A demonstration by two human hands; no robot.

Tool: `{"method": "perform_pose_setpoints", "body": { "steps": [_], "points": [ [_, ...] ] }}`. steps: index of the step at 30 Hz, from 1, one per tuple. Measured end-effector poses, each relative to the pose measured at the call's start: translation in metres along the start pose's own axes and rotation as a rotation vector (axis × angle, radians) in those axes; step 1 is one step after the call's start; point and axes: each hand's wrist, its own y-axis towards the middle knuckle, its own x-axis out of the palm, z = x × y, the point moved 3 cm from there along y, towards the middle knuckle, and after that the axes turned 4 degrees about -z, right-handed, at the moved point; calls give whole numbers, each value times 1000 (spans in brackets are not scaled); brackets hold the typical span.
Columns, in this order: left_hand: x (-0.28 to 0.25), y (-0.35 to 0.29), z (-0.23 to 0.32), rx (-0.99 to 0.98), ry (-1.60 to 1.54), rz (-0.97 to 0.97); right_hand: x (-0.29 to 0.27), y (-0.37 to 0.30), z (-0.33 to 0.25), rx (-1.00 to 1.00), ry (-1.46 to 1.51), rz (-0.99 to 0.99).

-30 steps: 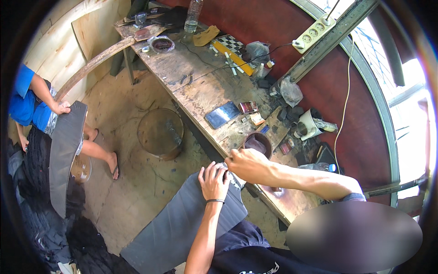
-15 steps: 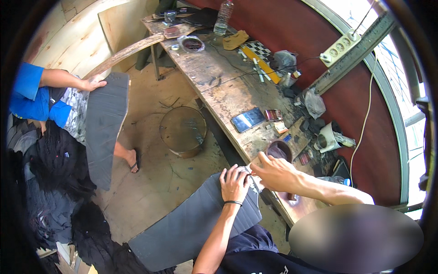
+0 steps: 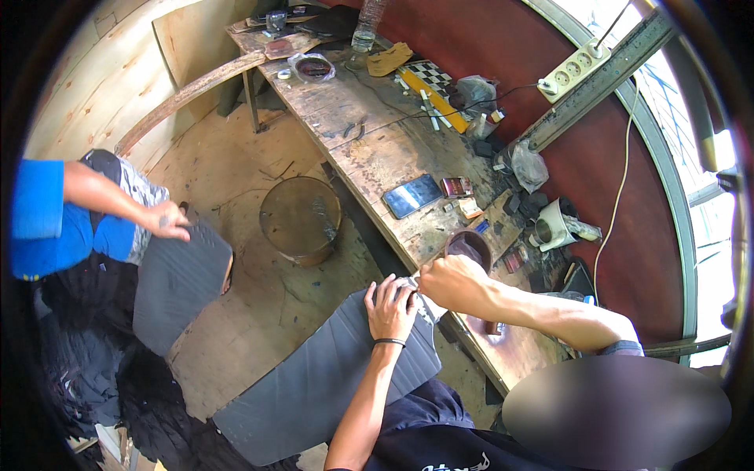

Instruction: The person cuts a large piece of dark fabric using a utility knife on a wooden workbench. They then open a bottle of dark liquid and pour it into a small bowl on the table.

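Left hand (image 3: 390, 314), fingers bent, grips the panel (image 3: 314, 385) at its far edge; right hand (image 3: 457, 284) curls alongside, its closure and hold indeterminable. Panel lies near, left of the bench (image 3: 373, 169): face covered, pale corner (image 3: 428, 309) apparently unfinished.

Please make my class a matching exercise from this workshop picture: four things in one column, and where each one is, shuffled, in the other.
Things
1. camera wearer's left hand
2. smartphone
3. power strip
4. round-topped drum

Places
A. along a slanted metal beam
B. on the floor
C. on a dark grey panel
D. on the wooden workbench

Right pairs: 1-C, 2-D, 3-A, 4-B
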Motion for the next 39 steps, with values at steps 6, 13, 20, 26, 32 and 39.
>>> {"method": "perform_pose_setpoints", "body": {
  "steps": [6,13,20,26,32,39],
  "points": [
    [2,0,-2,-6,24,-21,-3,-7,-7,-149,-27,461],
    [1,0,0,7,-18,9,5,-5,12,-17,63,92],
    [3,0,-3,4,-21,1,9,7,19,9,152,-143],
    [2,0,-2,1,-20,8,5,-3,23,177,382,-104],
    [4,-1,-4,-14,-28,-26,8,9,4,-126,49,-45],
    [3,0,-5,-17,-70,27,19,-3,18,357,688,-281]
  ]
}}
